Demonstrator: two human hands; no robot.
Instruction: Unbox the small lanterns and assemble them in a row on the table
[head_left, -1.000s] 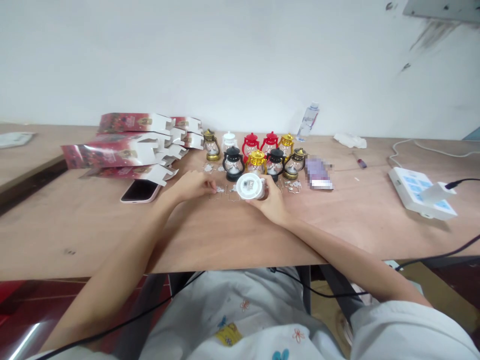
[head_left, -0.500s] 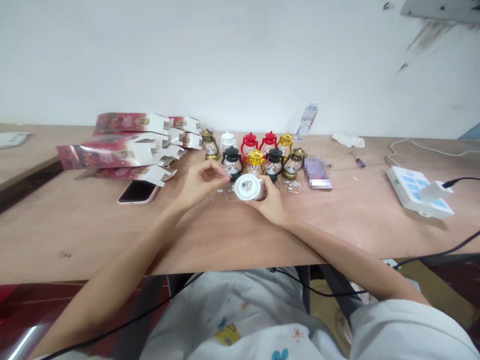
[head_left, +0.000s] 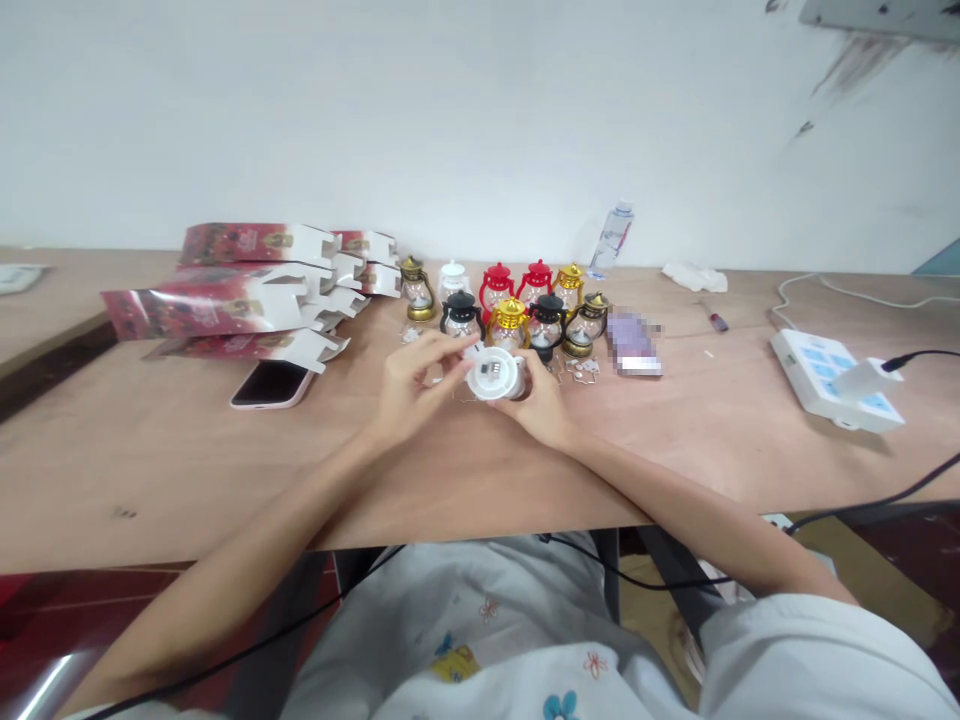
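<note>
A white lantern (head_left: 507, 374) lies tipped in my right hand (head_left: 544, 405), its round base turned toward me. Small metal-looking parts show in the open recess of that base. My left hand (head_left: 420, 385) is at the base's left rim, thumb and forefinger pinching a small white piece (head_left: 473, 350) with a dark mark; its kind is too small to make out. Just behind my hands stand small lanterns, among them a black lantern (head_left: 462, 316), a gold lantern (head_left: 509, 322) and a red lantern (head_left: 496, 288). Bent wire handles (head_left: 583, 371) and small white bits lie on the table by them.
Red and white cardboard boxes (head_left: 225, 300) are piled at left, with a phone (head_left: 271, 384) before them. To the right are a blurred purple pack (head_left: 634, 343), a screwdriver (head_left: 718, 320), crumpled tissue (head_left: 696, 277) and a power strip (head_left: 836, 380). A bottle (head_left: 611, 240) stands by the wall.
My left hand has moved right and nearer, from beside the black lantern to the white lantern's base, bringing the small white piece to its rim. My right hand stays in place.
</note>
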